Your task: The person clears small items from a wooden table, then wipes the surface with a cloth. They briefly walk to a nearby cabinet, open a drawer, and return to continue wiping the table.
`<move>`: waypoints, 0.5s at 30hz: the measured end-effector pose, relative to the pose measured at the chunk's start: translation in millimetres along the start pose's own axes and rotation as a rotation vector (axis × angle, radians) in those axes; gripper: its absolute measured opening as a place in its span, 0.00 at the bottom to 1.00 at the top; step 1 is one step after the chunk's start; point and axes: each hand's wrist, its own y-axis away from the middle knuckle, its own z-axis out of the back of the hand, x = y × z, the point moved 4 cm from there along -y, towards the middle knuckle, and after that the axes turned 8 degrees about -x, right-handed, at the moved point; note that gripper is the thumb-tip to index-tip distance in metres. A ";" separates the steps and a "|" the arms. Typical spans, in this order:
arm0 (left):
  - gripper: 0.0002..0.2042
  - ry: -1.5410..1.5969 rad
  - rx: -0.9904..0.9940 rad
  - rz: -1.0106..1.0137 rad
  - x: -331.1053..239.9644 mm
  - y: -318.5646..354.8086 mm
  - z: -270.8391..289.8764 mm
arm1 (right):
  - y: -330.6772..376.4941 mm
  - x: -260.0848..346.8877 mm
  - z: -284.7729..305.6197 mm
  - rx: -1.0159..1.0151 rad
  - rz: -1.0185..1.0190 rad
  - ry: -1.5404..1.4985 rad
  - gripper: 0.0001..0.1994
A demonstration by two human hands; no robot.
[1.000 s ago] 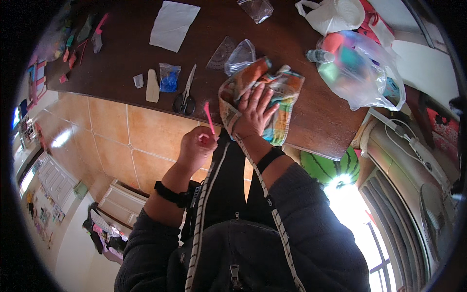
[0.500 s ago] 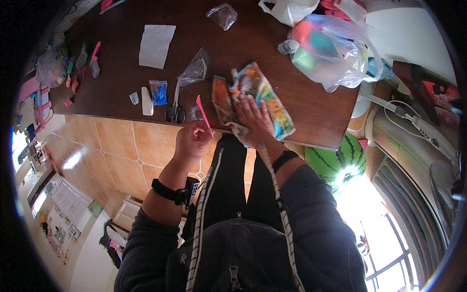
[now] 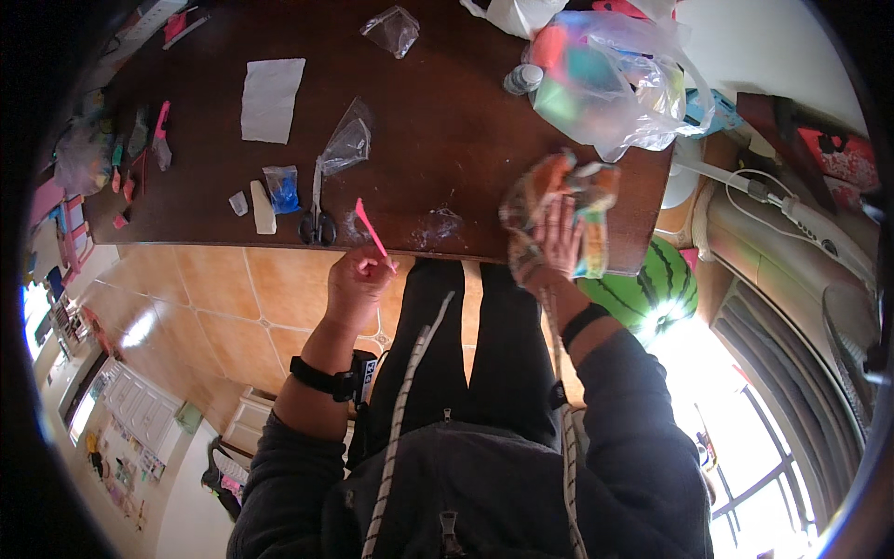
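Note:
Near the front edge of the dark brown table (image 3: 438,121), my left hand (image 3: 358,282) is closed around the lower end of a thin pink plastic stick (image 3: 370,224), which points up and away. My right hand (image 3: 557,238) lies flat, fingers stretched out, on a crumpled multicoloured cloth (image 3: 523,200) at the table's right front. Between the hands, a whitish smear of residue (image 3: 438,225) shows on the wood. Black-handled scissors (image 3: 318,224) rest left of the pink stick, their blades by a clear plastic piece (image 3: 349,140).
Left of the scissors lie a small bag of blue material (image 3: 282,189), a cream strip (image 3: 262,208) and a white paper sheet (image 3: 272,101). A filled plastic bag (image 3: 605,88) and small bottle (image 3: 523,79) stand at the back right. A watermelon-patterned round object (image 3: 656,284) sits below the table's right corner.
My right hand and the cloth have slid right across the table, uncovering the whitish smear. My left hand still holds the pink stick in nearly the same place. The view has shifted slightly.

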 end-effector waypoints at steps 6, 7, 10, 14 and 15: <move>0.03 -0.069 -0.034 0.056 5.8 -0.6 13.2 | -23.0 110.0 80.5 -0.178 0.390 -0.266 0.35; 0.03 -0.078 -0.035 0.045 3.5 -0.1 12.9 | -26.4 121.2 86.8 -0.189 0.398 -0.307 0.34; 0.03 -0.143 -0.049 0.105 -4.6 1.9 10.8 | -31.2 135.8 89.6 -0.286 0.423 -0.405 0.31; 0.03 -0.202 -0.016 0.064 -20.2 6.9 1.0 | -17.0 103.5 64.4 -0.340 0.592 -0.375 0.32; 0.03 -0.217 0.000 0.059 -22.0 6.1 -1.7 | -9.0 82.4 56.2 -0.366 0.591 -0.378 0.30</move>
